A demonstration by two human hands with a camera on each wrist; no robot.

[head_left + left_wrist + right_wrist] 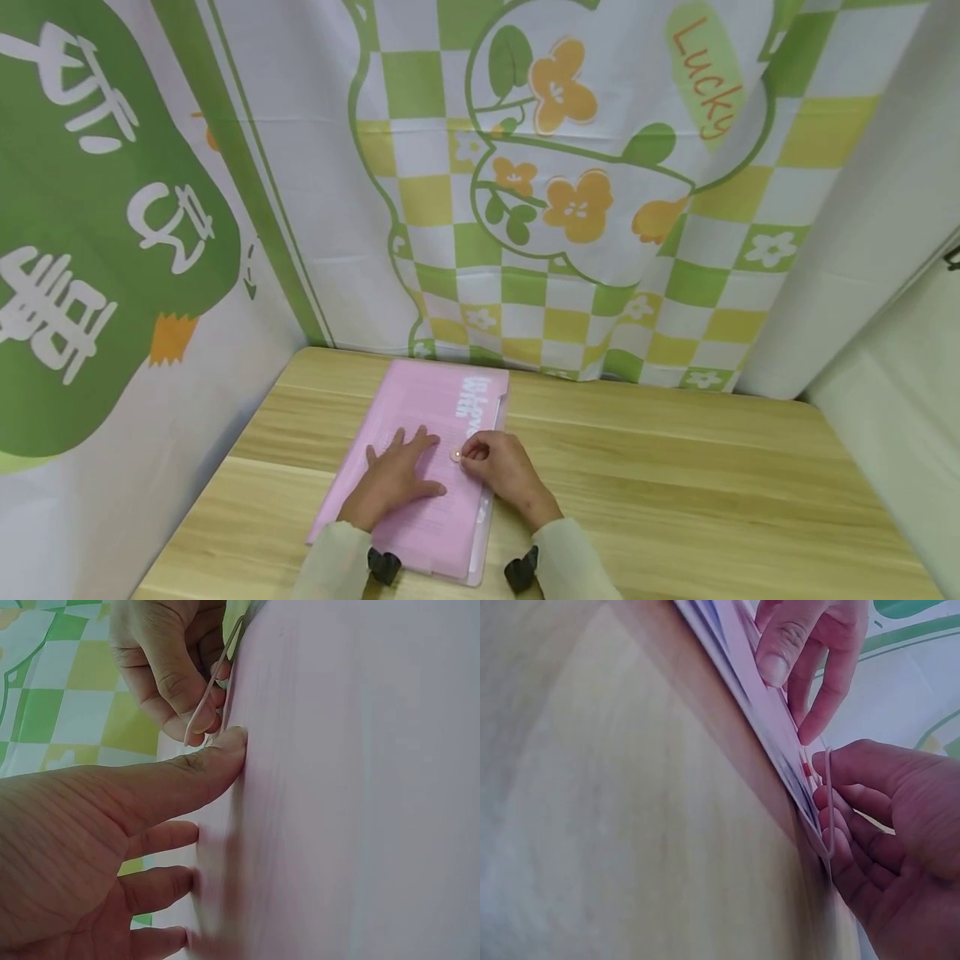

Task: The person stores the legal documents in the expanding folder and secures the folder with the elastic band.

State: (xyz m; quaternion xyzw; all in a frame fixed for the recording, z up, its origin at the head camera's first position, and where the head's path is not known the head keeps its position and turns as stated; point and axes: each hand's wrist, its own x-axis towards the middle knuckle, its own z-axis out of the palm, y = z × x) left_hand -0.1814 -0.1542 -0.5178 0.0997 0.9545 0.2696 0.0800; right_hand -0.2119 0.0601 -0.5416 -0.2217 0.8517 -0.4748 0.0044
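A pink document folder (420, 400) with white lettering lies flat on the table, printed sheets showing faintly through its cover. My left hand (397, 479) rests on the cover with its fingers spread. Close to the folder's right edge, my right hand (498, 462) pinches a thin pale pink cord (830, 799) between thumb and fingers. Beside those fingertips sits a small round button (456, 456) on the cover. In the left wrist view the cord (214, 682) stands up in a loop above the cover, near the left thumb. The cord's ends are hidden.
The wooden table (675, 483) extends to the right of the folder. Behind it hangs a green and yellow checkered curtain (525, 287), and another printed cloth (112, 208) hangs along the left. Black wrist cameras (384, 567) sit at both cuffs.
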